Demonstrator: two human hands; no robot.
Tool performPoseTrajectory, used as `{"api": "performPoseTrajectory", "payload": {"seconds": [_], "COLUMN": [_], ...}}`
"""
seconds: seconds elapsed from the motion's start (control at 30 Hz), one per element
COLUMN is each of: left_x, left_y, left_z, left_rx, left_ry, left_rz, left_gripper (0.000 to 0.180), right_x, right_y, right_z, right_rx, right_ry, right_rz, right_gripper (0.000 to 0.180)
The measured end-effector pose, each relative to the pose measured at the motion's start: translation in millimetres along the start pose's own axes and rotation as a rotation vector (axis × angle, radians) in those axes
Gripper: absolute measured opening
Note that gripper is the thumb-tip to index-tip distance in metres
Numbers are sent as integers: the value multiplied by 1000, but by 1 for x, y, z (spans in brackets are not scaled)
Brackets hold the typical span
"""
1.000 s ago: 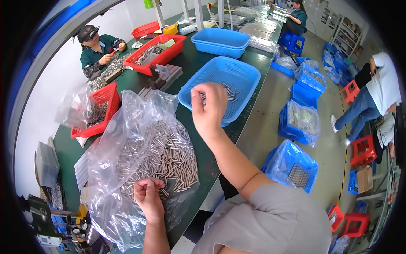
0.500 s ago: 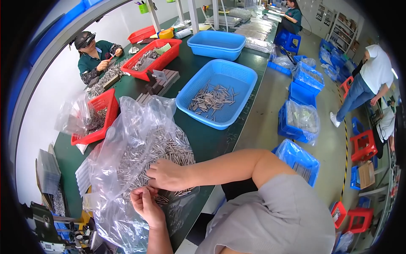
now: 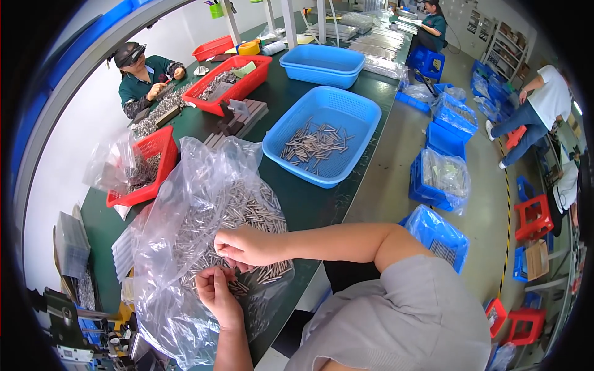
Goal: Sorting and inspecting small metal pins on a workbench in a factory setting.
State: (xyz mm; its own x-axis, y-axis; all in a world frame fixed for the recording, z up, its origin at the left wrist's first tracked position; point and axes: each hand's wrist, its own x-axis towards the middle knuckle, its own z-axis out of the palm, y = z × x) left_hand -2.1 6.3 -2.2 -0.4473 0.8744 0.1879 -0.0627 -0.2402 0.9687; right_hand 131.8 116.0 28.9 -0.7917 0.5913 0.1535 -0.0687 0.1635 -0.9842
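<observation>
A clear plastic bag (image 3: 162,272) lies spread on the green table, with a heap of small metal pins (image 3: 250,210) in and on it. Over the heap, my right hand (image 3: 249,246) reaches in from the right, its fingers pinched together. My left hand (image 3: 218,297) is just below it at the near side of the heap, thumb against curled fingers. Whatever either hand pinches is too small or hidden to make out. Beyond the bag stands a blue plastic basket (image 3: 365,133) with a loose pile of metal pins (image 3: 315,143) on its bottom.
Stacked blue basins (image 3: 322,65) and red baskets (image 3: 253,74) stand farther back. A co-worker (image 3: 141,77) handles small parts across the table. Blue crates (image 3: 427,185) line the floor beyond the table's right edge. A metal fixture (image 3: 68,324) is at lower left.
The view has shifted slightly. My right hand has lifted a little from the heap, while my left stays close below it. The standing person at far right has changed posture and moved slightly left.
</observation>
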Motion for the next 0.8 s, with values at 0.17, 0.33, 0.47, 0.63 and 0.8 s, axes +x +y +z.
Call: {"api": "performPoseTrajectory", "payload": {"seconds": [0.17, 0.33, 0.47, 0.63, 0.8], "left_x": [0, -2, -2, 0, -3], "left_y": [-2, 1, 2, -6, -5], "left_z": [2, -2, 0, -3, -5], "left_rx": [-11, 16, 22, 98, 167], "left_ry": [4, -5, -50, -81, -25], "left_rz": [-7, -13, 12, 44, 46], "left_gripper": [3, 3, 4, 8, 9], "right_x": [-1, 2, 3, 0, 5], "right_y": [16, 16, 15, 21, 18], "right_z": [-1, 0, -2, -5, 1], "right_rx": [-366, -332, -378, -522, -468], "right_ry": [-29, -34, 11, 47, 55], "right_rz": [-374, -352, -405, -507, -454], "right_gripper": [9, 9, 8, 8, 9]}}
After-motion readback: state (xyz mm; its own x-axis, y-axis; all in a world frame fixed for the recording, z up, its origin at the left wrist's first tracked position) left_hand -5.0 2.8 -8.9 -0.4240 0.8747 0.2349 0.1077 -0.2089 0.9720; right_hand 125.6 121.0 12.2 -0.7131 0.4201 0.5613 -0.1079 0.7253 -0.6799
